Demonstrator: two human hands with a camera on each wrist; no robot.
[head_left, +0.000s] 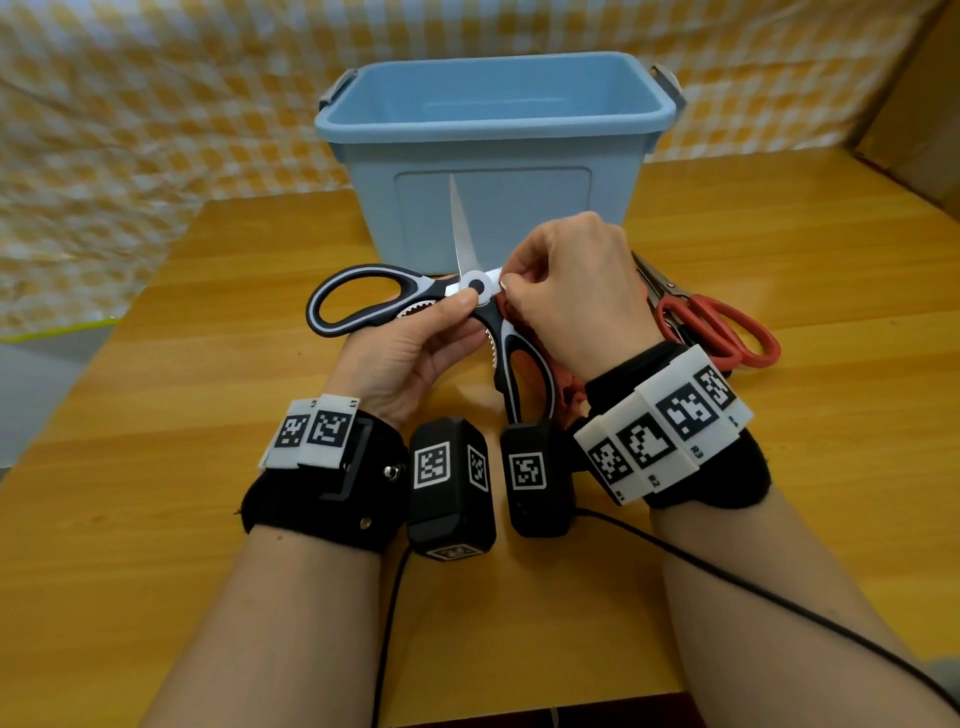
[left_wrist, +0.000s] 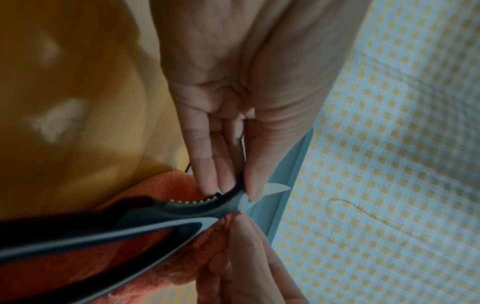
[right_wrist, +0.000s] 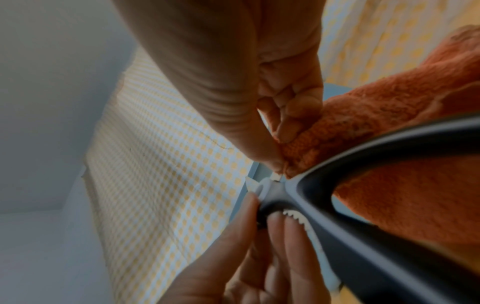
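Note:
Black-and-white kitchen scissors (head_left: 363, 304) are held above the wooden table, spread wide, with one blade pointing up in front of the bin. My left hand (head_left: 415, 343) pinches them at the pivot (head_left: 475, 285), thumb on top and fingers beneath; the left wrist view shows the same scissors (left_wrist: 182, 211) under the thumb. My right hand (head_left: 576, 291) grips an orange cloth (right_wrist: 389, 127) and presses it against the other blade beside the pivot. That blade is mostly hidden under the hand. In the head view a bit of the orange cloth (head_left: 563, 376) shows below the right hand.
A light blue plastic bin (head_left: 493, 156) stands open just behind the hands. Red-handled scissors (head_left: 717, 327) lie on the wooden table (head_left: 208, 364) to the right. Checked yellow cloth covers the background. A cardboard box sits at the far right. A black cable runs across the front.

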